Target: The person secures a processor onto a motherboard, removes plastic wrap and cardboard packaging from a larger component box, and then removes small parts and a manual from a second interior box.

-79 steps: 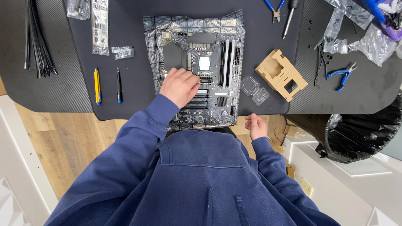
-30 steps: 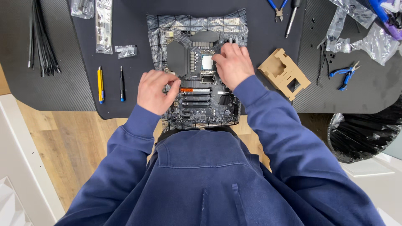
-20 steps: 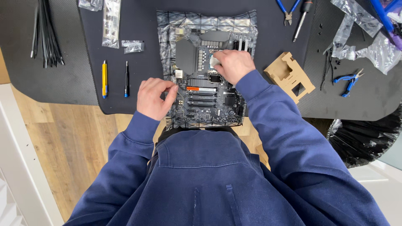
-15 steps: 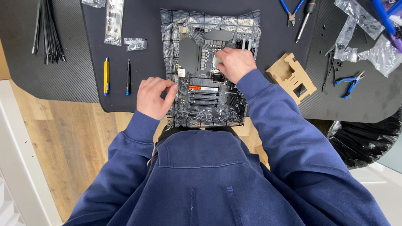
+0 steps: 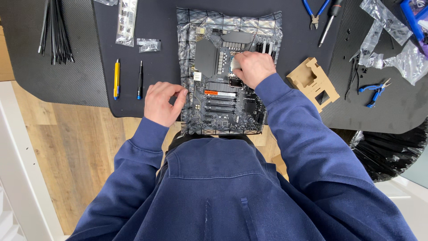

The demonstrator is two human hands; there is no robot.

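A black motherboard (image 5: 223, 96) lies on a silver anti-static bag (image 5: 189, 31) on the black desk mat (image 5: 84, 96). My left hand (image 5: 162, 103) rests at the board's left edge, its fingers curled against it. My right hand (image 5: 252, 68) is over the socket area near the board's middle. Its fingertips are pinched on a small silvery part (image 5: 235, 64); the hand hides most of that part, so its kind is unclear. Both blue sleeves fill the lower view.
A yellow pen-shaped tool (image 5: 116, 79) and a thin black screwdriver (image 5: 140, 80) lie left of the board, with black cable ties (image 5: 55, 31) and small plastic bags (image 5: 126, 20) beyond. A cardboard insert (image 5: 312, 82), blue pliers (image 5: 314, 11), blue cutters (image 5: 374, 91) and crumpled plastic (image 5: 392, 44) lie to the right.
My right hand rose from my lap onto the socket area and stayed there. My left hand slid from the board's middle to its left edge. The view shifted slightly.
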